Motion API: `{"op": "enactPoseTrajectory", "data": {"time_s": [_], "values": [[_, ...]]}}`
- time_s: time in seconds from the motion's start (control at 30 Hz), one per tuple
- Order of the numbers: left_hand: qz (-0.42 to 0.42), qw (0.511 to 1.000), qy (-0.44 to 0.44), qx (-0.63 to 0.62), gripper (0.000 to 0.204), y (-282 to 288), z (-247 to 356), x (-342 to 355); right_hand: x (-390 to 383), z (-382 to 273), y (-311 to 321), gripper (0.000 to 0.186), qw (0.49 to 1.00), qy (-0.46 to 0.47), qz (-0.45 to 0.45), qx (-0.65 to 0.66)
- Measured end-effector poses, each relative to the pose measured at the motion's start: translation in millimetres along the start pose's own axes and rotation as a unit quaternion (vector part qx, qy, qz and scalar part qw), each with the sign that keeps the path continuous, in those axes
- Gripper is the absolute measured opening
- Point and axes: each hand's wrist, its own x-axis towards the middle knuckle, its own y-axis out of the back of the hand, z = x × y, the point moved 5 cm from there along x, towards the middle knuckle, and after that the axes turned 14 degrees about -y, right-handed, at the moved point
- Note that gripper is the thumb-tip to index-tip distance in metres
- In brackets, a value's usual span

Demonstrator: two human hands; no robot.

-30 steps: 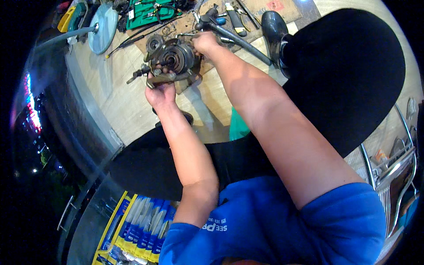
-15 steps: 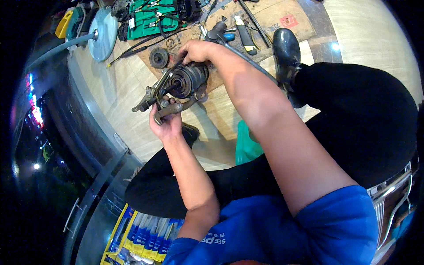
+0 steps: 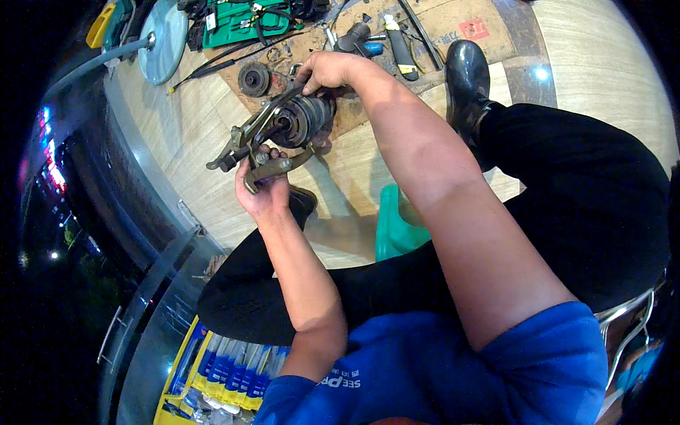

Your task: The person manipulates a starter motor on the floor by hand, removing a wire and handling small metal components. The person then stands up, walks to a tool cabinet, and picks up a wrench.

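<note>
A metal puller with several arms straddles a round grooved metal part over the floor. My left hand cups the puller's lower end from beneath, fingers curled round it beside its threaded bolt. My right hand grips the upper end of a puller arm at the top of the round part, its thumb pressed against the metal. A loose pulley lies on the cardboard just left of my right hand.
A cardboard sheet bears a dark hammer-like tool, a utility knife and bars. A green tool tray and a pale blue disc lie behind. A green stool is below me, my boot at right, glass at left.
My right hand has moved left and onto the upper puller arm, which now lies closer along the round part. The puller and my left hand have shifted slightly.
</note>
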Motion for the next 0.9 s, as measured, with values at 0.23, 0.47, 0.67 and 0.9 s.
{"op": "enactPoseTrajectory", "data": {"time_s": [0.23, 0.47, 0.67, 0.9], "values": [[-0.004, 1.0, 0.001, -0.017, 0.031, -3, -1, -2, 5, 16, -12, 0.026, 0.985, -0.032, -0.061, 0.155], [-0.03, 0.998, -0.003, -0.046, 0.035, 1, -3, 3, -4, 30, -17, 0.028, 0.933, -0.063, -0.101, 0.338], [0.019, 0.999, -0.013, -0.034, 0.034, -1, -3, 1, -6, 35, -20, 0.028, 0.919, -0.081, -0.068, 0.379], [0.025, 0.996, -0.039, -0.071, 0.029, -1, -1, 3, -14, 29, 10, 0.025, 0.956, -0.102, 0.148, 0.23]]}}
